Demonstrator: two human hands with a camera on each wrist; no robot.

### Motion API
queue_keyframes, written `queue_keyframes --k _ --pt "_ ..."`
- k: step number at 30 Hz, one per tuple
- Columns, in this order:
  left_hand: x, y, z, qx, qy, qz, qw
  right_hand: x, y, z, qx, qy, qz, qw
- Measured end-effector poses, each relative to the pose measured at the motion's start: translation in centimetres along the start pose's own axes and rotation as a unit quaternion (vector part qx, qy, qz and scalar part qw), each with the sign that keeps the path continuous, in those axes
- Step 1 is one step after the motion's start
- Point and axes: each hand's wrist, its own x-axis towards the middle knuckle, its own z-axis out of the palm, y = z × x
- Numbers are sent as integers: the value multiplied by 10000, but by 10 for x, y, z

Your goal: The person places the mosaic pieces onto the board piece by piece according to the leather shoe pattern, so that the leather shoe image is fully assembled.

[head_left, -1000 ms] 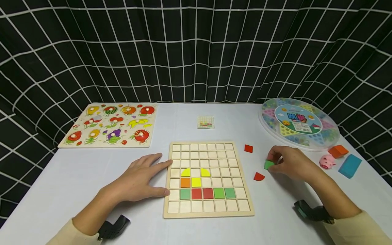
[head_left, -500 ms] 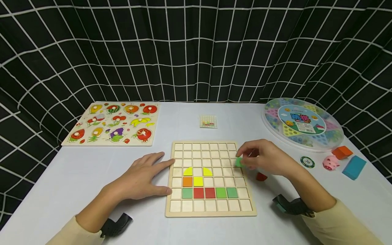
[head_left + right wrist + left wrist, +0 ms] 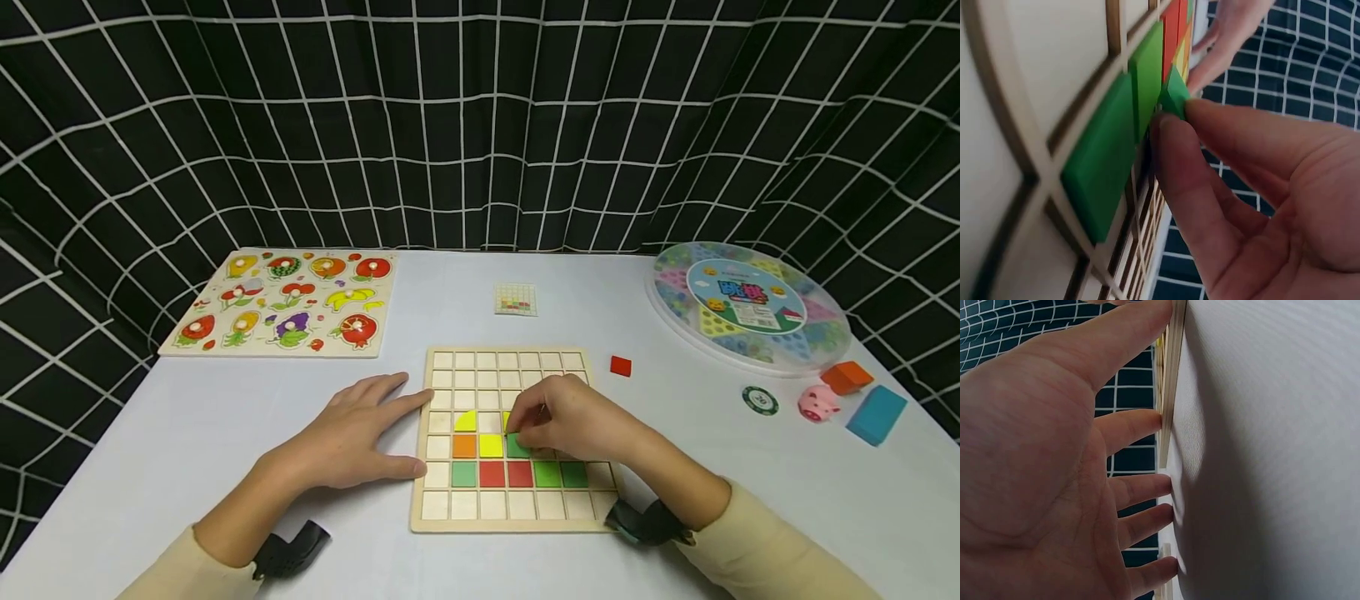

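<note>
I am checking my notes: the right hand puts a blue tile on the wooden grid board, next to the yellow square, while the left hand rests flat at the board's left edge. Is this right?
Not quite: the tile is green, not blue, as the right wrist view shows. The right hand pinches it at the wooden grid board, beside the yellow square; the left hand rests flat at the left edge.

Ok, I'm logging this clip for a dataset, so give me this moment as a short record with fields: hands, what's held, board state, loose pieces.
left hand: flat on the table, fingertips against the left edge of the grid board
right hand: pinches a green tile over the board
tile position: right of the yellow square, above the red and green row
loose pieces: red square on the table, right of the board
nearby: fruit puzzle, round game box
</note>
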Motion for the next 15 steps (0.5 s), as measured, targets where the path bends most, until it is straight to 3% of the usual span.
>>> queue_keyframes --k 7,15 --pt "0 1 -1 23 39 8 10000 -6 -9 8 -634 384 -156 9971" --pt "0 1 1 62 59 78 9999 -10 -8 10 -1160 524 -445 9909"
